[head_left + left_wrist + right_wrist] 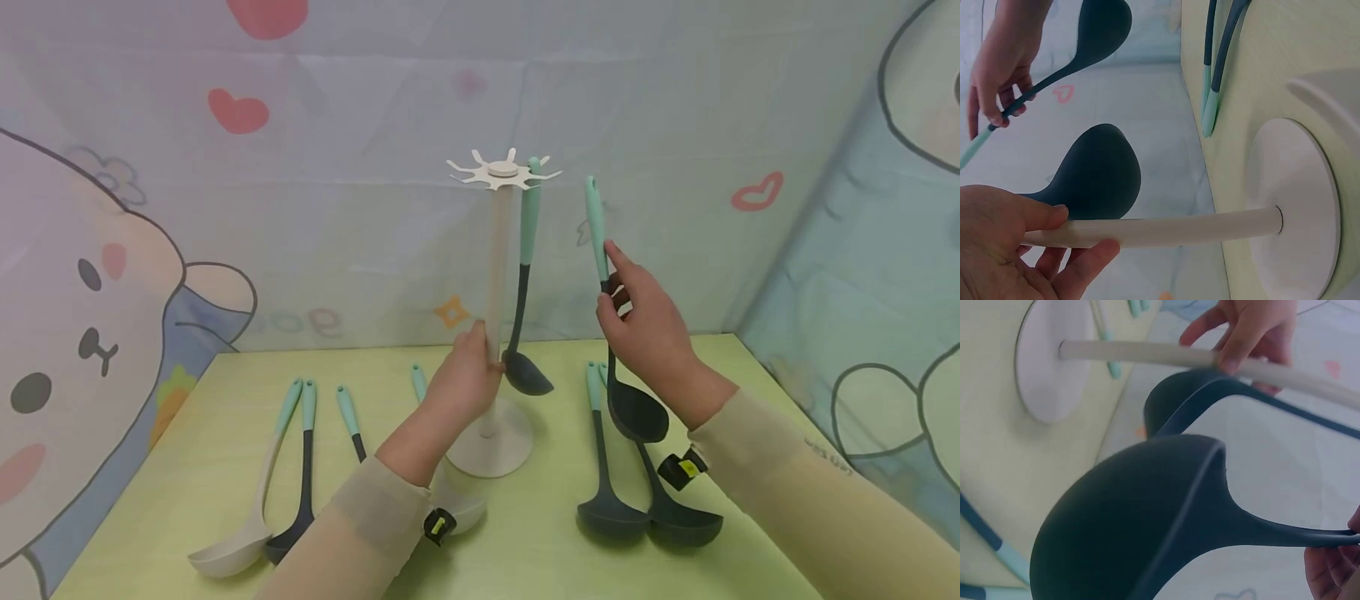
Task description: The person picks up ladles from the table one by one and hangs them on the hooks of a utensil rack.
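My left hand (467, 375) grips the pole (500, 267) of a white utensil stand low down, its thumb and fingers around it in the left wrist view. A dark ladle (530, 379) with a mint handle hangs from the stand's spoked top (502, 171), its bowl beside that hand. To the right of the stand, my right hand (648, 321) pinches a second dark ladle (637, 412) where its mint handle meets the dark shaft. This ladle is raised, handle up and bowl down. Its handle tip stands apart from the hooks, at about their height.
Two dark ladles (611, 521) lie on the yellow-green table (555, 550) at the right. On the left lie a white ladle (232, 552), a dark ladle (303, 475) and a mint-handled utensil (347, 408). Another white ladle (468, 510) is partly behind my left arm.
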`<move>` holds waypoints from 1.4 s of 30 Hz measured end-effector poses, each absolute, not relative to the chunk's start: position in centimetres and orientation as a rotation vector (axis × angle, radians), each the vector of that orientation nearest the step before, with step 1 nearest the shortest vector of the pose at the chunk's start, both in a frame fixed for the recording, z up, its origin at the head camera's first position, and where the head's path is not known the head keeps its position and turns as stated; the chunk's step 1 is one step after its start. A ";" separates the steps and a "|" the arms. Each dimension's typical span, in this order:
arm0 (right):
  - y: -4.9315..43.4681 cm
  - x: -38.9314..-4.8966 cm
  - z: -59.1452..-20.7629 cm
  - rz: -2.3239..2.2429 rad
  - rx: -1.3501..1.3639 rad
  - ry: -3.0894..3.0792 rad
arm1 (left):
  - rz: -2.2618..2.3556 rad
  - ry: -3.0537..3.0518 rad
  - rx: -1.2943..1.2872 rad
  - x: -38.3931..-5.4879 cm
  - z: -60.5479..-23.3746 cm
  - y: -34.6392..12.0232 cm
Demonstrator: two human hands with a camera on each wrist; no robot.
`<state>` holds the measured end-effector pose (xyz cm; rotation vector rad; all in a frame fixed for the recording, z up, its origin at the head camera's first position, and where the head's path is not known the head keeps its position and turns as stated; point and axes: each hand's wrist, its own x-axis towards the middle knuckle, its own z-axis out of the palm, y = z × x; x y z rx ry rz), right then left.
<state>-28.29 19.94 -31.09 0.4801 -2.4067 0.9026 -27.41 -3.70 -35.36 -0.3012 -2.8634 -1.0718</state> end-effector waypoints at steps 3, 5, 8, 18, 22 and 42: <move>19.3 -27.5 -30.6 0.949 0.505 -2.367 | -1.067 -2.864 -0.305 -27.4 -35.3 -3.7; 18.8 -26.9 -30.2 0.974 0.518 -2.349 | -1.059 -2.866 -0.306 -27.4 -35.4 -3.7; 18.3 -26.1 -29.8 1.001 0.530 -2.336 | -1.059 -2.866 -0.307 -27.4 -35.4 -3.7; 16.9 -24.3 -28.8 1.060 0.560 -2.310 | -1.061 -2.866 -0.298 -27.3 -35.3 -3.7; 16.6 -23.9 -28.7 1.063 0.581 -2.314 | -1.065 -2.864 -0.293 -27.3 -35.3 -3.7; 15.4 -23.9 -28.8 1.087 0.636 -2.294 | -1.068 -2.860 -0.293 -27.4 -35.4 -3.7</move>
